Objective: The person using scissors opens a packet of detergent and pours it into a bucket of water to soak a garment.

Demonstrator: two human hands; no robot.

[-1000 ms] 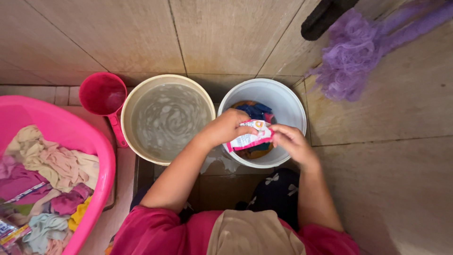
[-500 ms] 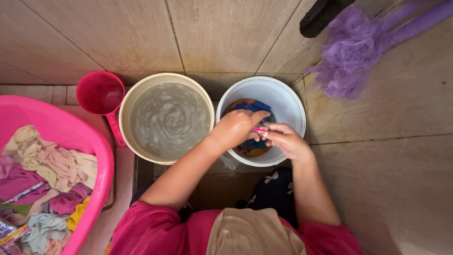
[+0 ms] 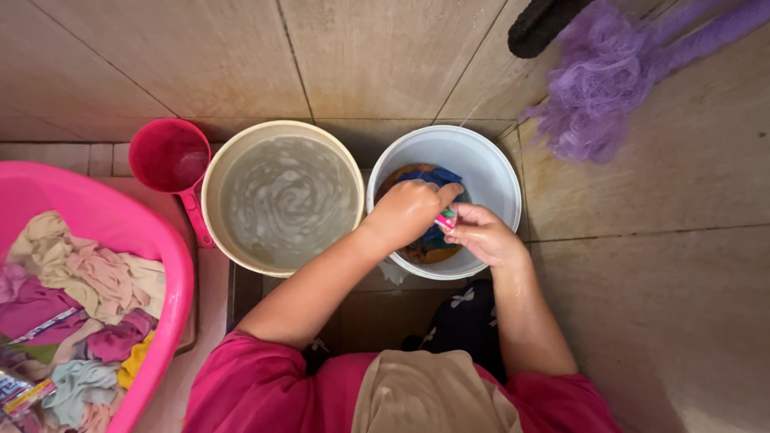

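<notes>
A small pink-and-white sachet (image 3: pixel 443 221) is pinched between the left hand (image 3: pixel 407 212) and right hand (image 3: pixel 481 235), over the white plastic bucket (image 3: pixel 493 172) of coloured clothes. Contents could be spilled outside if tilted. Compared with earlier, the sachet is folded smaller and held lower.

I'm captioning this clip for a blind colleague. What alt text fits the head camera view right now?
Seen from above, a person's left hand and right hand pinch a small pink packet over a white bucket of coloured clothes. Beside it stand a cream bucket of cloudy water, a red scoop and a pink tub of laundry.
</notes>
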